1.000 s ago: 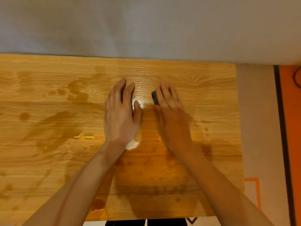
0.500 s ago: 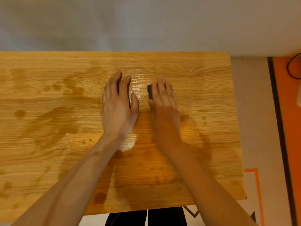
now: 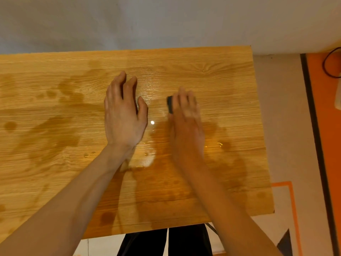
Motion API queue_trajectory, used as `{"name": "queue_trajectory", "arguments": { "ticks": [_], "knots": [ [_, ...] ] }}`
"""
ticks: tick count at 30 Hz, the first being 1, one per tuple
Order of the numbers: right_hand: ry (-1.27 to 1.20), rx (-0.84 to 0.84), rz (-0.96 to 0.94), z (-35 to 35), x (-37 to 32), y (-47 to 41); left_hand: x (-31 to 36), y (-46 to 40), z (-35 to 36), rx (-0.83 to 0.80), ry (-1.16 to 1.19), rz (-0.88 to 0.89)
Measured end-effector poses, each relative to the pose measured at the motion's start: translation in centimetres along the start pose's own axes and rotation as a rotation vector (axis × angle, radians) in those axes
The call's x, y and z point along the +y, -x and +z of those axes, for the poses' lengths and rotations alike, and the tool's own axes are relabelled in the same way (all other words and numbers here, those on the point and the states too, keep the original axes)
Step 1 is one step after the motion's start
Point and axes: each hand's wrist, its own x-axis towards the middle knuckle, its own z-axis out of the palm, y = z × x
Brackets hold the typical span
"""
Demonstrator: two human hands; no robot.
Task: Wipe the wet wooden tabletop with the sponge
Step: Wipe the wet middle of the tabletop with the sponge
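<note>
The wooden tabletop (image 3: 221, 74) fills the head view, with dark wet patches and shiny puddles across its left and middle. My right hand (image 3: 186, 122) presses flat on a dark sponge (image 3: 170, 105); only the sponge's left edge shows from under my fingers. My left hand (image 3: 123, 115) lies to the left of it, palm down on the wood, fingers slightly apart and holding nothing. A glossy wet streak lies between the two hands.
A grey wall (image 3: 166, 21) runs along the table's far edge. The table's right edge drops to a pale floor (image 3: 280, 111) with an orange strip (image 3: 326, 126) and a black cable (image 3: 330, 65). My dark trousers (image 3: 166, 241) show below the near edge.
My right hand has slid the sponge to the right, widening the gap to my left hand. The left hand stays in place, its fingers now more curled.
</note>
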Motion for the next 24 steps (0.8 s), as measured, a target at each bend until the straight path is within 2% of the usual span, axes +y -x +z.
{"name": "queue_trajectory", "arguments": {
  "ticks": [2,4,7,9,11,12,15,17,19,20,22,24],
  "knots": [
    [-0.019,-0.046,-0.057,-1.3,1.3,-0.1,0.1,0.2,0.0,-0.006,-0.001,-0.006],
    [-0.053,-0.046,-0.029,-3.3,5.6,0.7,0.2,0.4,0.1,-0.014,0.001,-0.008],
    [-0.126,0.057,0.270,-6.1,11.2,1.9,0.1,0.2,0.1,-0.016,0.006,-0.012],
    [-0.087,0.109,0.325,-5.8,9.9,1.8,0.0,0.2,0.0,-0.012,0.010,-0.012],
    [0.048,0.122,0.214,-3.7,5.8,2.6,0.1,0.3,0.0,-0.012,0.019,-0.010],
    [0.066,0.072,0.125,-2.6,3.6,3.0,0.2,0.3,0.0,-0.011,0.020,-0.008],
    [-0.015,-0.066,-0.002,-0.5,-1.0,4.0,0.2,0.3,0.1,0.002,0.012,0.007],
    [-0.023,-0.098,-0.066,-1.3,0.0,3.8,0.1,0.3,0.1,0.007,0.011,0.011],
    [0.110,-0.128,-0.073,-3.5,3.6,4.1,-0.1,0.4,0.2,0.005,0.024,0.015],
    [0.115,-0.101,-0.019,-4.5,6.0,4.4,-0.2,0.4,0.1,0.001,0.039,0.021],
    [-0.035,0.007,0.197,-6.3,10.2,5.0,-0.4,0.5,-0.1,-0.020,0.066,0.039],
    [-0.104,0.101,0.339,-6.6,11.2,5.3,-0.3,1.1,-0.7,-0.055,0.078,0.052]
  ]
}}
